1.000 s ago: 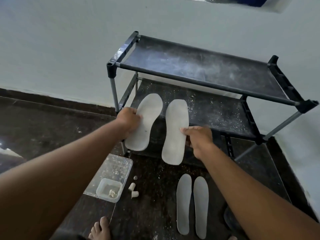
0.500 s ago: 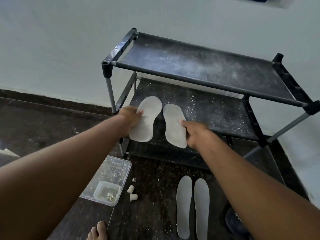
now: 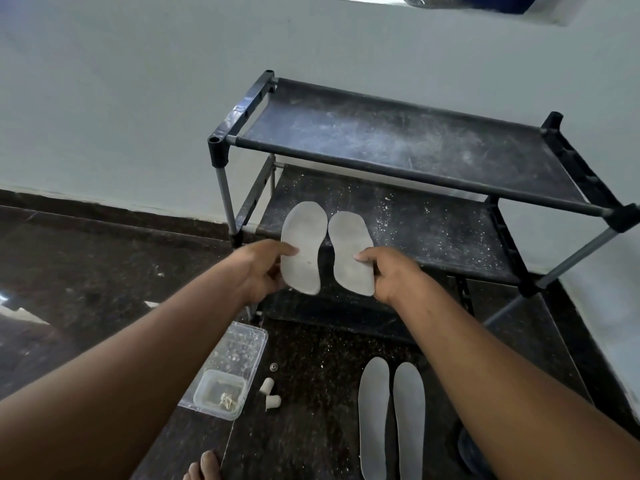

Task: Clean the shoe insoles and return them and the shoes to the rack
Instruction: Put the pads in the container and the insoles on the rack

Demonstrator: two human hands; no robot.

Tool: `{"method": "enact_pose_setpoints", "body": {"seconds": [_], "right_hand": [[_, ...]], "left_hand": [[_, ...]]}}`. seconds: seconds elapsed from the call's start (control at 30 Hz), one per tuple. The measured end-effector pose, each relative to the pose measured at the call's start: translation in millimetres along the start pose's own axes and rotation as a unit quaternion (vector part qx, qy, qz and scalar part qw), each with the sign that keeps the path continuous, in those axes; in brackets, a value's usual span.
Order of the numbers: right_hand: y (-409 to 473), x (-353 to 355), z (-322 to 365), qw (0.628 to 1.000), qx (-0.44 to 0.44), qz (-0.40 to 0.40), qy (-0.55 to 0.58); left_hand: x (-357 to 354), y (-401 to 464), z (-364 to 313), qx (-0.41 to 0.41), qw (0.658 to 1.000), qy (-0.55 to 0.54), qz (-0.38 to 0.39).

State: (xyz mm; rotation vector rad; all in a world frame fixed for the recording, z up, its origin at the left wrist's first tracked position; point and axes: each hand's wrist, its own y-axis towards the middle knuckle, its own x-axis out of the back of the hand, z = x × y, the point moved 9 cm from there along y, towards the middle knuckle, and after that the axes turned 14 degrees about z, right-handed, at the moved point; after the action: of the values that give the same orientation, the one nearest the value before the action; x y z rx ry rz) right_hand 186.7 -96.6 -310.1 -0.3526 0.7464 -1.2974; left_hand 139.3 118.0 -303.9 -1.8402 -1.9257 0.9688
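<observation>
On the dark floor (image 3: 311,427) before the rack (image 3: 408,168), a spare insole pair (image 3: 391,417) lies. Beyond, one insole each is pinched by the left hand (image 3: 258,268) and right hand (image 3: 388,271), now lowered onto its middle shelf (image 3: 433,230); release seems next.

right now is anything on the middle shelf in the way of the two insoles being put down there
Nothing visible. The middle shelf under the left insole and right insole holds only white specks; the other pair lies on the floor.
</observation>
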Motion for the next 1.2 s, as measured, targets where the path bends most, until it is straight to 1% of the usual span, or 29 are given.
{"method": "enact_pose_setpoints", "body": {"seconds": [0.07, 0.17, 0.27, 0.37, 0.47, 0.53, 0.6, 0.73, 0.8, 0.87, 0.97, 1.03, 1.2], "right_hand": [[-1, -1, 2, 1.000, 0.006, 0.002, 0.006], [-12, -1, -7, 0.999, -0.004, 0.015, 0.028], [-27, 0, -27, 0.997, -0.026, 0.036, 0.068], [-31, -5, -33, 0.994, -0.017, 0.065, 0.084], [-28, -11, -22, 0.995, 0.003, 0.053, 0.080], [-27, -16, -15, 0.996, 0.009, 0.041, 0.084], [-28, -19, -16, 0.995, 0.006, 0.036, 0.088], [-39, -18, -35, 0.995, -0.016, 0.044, 0.092], [-41, -15, -44, 0.994, -0.018, 0.045, 0.099], [-40, -13, -49, 0.994, -0.015, 0.042, 0.103], [-35, -11, -49, 0.996, -0.010, 0.019, 0.085], [-29, -12, -43, 0.997, -0.004, 0.009, 0.075], [-12, -10, -21, 0.998, 0.009, -0.006, 0.065]], "left_hand": [[-3, -1, 5, -0.004, 1.000, 0.018, -0.015], [0, -4, 0, -0.031, 0.997, 0.017, -0.063], [-4, -7, 2, -0.025, 0.998, -0.045, -0.048], [-6, -10, 10, -0.038, 0.996, -0.073, -0.041], [-4, -13, 10, -0.079, 0.992, -0.067, -0.077], [-1, -15, 7, -0.097, 0.985, -0.092, -0.104], [0, -18, 9, -0.093, 0.981, -0.124, -0.113], [-11, -21, 40, -0.046, 0.985, -0.145, -0.082], [-14, -23, 47, -0.044, 0.983, -0.156, -0.082], [-7, -24, 44, -0.061, 0.982, -0.138, -0.117], [2, -26, 27, -0.106, 0.977, -0.044, -0.178], [4, -22, 17, -0.126, 0.972, -0.033, -0.198], [4, 13, 6, -0.117, 0.976, -0.072, -0.170]]}}
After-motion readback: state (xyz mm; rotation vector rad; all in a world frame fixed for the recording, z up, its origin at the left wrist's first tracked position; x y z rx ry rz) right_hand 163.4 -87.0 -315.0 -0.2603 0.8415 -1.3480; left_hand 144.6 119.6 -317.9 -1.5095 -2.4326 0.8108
